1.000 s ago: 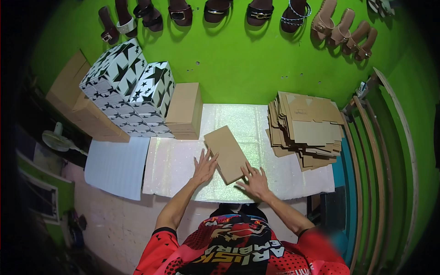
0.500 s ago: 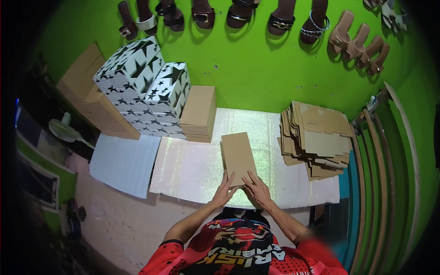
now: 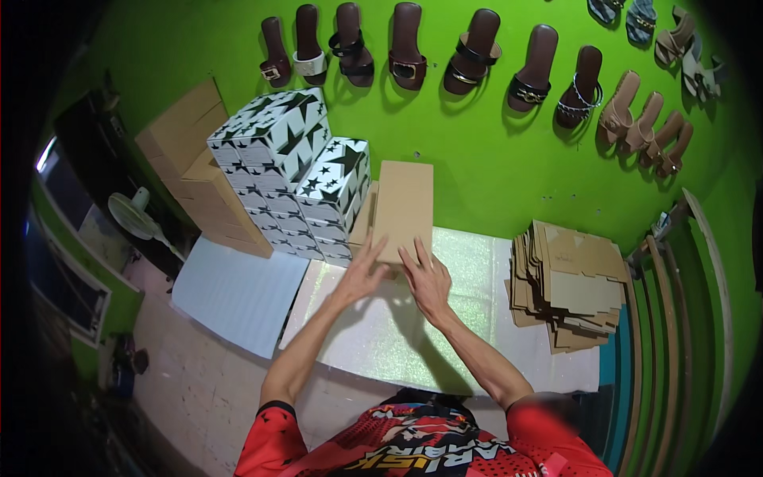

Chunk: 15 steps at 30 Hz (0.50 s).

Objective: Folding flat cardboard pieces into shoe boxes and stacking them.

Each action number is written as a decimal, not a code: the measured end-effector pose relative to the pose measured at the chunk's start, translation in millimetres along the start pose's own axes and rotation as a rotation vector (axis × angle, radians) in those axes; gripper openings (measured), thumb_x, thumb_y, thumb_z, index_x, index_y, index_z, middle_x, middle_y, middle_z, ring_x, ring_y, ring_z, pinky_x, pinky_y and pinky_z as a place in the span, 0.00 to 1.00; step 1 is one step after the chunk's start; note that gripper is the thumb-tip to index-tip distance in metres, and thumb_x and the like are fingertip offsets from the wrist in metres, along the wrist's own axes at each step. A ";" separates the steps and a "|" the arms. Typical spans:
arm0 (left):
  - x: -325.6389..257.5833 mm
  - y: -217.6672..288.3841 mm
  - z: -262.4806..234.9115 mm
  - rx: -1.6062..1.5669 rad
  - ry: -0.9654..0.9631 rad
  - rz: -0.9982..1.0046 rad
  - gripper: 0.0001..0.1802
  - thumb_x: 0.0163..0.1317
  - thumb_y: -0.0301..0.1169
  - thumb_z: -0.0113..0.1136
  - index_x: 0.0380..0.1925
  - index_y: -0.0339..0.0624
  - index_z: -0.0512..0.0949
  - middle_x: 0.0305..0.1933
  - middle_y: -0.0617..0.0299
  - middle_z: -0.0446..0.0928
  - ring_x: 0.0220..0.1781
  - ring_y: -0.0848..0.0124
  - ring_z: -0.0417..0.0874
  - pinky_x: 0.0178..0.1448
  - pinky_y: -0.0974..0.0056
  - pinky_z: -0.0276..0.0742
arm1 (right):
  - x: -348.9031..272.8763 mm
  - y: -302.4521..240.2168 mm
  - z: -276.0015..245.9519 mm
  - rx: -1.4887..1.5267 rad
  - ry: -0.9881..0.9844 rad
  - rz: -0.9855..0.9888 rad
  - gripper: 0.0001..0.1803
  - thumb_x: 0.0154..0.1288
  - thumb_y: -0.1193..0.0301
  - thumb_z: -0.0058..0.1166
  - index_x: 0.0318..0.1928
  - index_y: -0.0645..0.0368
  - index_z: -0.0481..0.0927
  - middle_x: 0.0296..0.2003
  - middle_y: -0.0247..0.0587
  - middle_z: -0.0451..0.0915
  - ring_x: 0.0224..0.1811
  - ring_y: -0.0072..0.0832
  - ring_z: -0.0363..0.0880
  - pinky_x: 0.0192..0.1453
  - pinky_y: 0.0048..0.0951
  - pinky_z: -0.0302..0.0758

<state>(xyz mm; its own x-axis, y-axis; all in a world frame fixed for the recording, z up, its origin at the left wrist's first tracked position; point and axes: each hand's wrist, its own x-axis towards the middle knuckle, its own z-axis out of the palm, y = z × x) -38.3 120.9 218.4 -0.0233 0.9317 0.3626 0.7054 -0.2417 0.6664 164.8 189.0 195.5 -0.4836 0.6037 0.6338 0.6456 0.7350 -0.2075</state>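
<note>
A closed brown cardboard box is held between my two hands, toward the back of the table. My left hand grips its near left corner, with fingers on the lid and side. On the near right part of the same box lies my right hand, fingers over the lid and the thumb toward the front edge. Just left of this box, partly hidden behind it and my left hand, stand other brown cardboard boxes against the star-patterned boxes.
Flattened cardboard blanks are piled at the table's right end. The table has a shiny pale cover; a pale blue sheet lies at its left. More brown boxes and a fan stand farther left. Sandals hang on the green wall.
Both hands have carried the cardboard box from the table's near middle away from me and slightly left, to beside the other brown boxes. The view has tilted up, showing more sandals.
</note>
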 end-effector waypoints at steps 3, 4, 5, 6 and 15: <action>14.0 -42.9 -24.8 0.240 0.196 -0.001 0.39 0.71 0.30 0.62 0.81 0.52 0.61 0.87 0.39 0.47 0.87 0.41 0.49 0.87 0.36 0.44 | 51.9 -21.5 24.7 0.052 -0.116 0.049 0.28 0.76 0.59 0.58 0.74 0.40 0.74 0.78 0.48 0.66 0.54 0.53 0.84 0.52 0.47 0.84; 14.6 -45.3 -24.4 0.314 0.266 -0.045 0.39 0.69 0.26 0.60 0.81 0.51 0.62 0.87 0.39 0.48 0.88 0.42 0.48 0.86 0.32 0.43 | 60.1 -23.9 32.6 0.108 -0.228 0.127 0.28 0.76 0.59 0.57 0.74 0.42 0.73 0.78 0.51 0.65 0.53 0.53 0.85 0.50 0.48 0.86; 12.7 -46.9 -22.5 0.316 0.271 -0.049 0.39 0.69 0.26 0.60 0.81 0.51 0.62 0.87 0.39 0.48 0.88 0.42 0.48 0.86 0.32 0.43 | 64.3 -22.5 37.0 0.124 -0.241 0.129 0.30 0.76 0.59 0.57 0.75 0.45 0.71 0.78 0.54 0.64 0.53 0.54 0.86 0.48 0.51 0.87; 8.8 -47.7 -18.8 0.364 0.247 -0.037 0.41 0.67 0.24 0.59 0.81 0.52 0.62 0.87 0.41 0.48 0.88 0.42 0.48 0.86 0.32 0.43 | 68.2 -19.0 40.4 0.126 -0.244 0.124 0.30 0.76 0.59 0.57 0.75 0.45 0.71 0.78 0.54 0.64 0.53 0.54 0.86 0.48 0.51 0.87; -8.5 -53.5 4.8 0.494 0.089 -0.080 0.51 0.59 0.21 0.57 0.84 0.60 0.55 0.90 0.49 0.39 0.90 0.48 0.37 0.84 0.26 0.30 | 86.6 0.1 56.6 0.425 -0.374 -0.005 0.34 0.69 0.79 0.52 0.74 0.40 0.73 0.80 0.54 0.60 0.56 0.57 0.85 0.56 0.48 0.85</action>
<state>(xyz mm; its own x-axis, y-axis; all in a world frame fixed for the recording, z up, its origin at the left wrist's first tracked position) -72.4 127.2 176.6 -0.1359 0.9101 0.3915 0.9492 0.0063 0.3147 89.5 258.8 208.3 -0.7125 0.6112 0.3447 0.3851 0.7512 -0.5361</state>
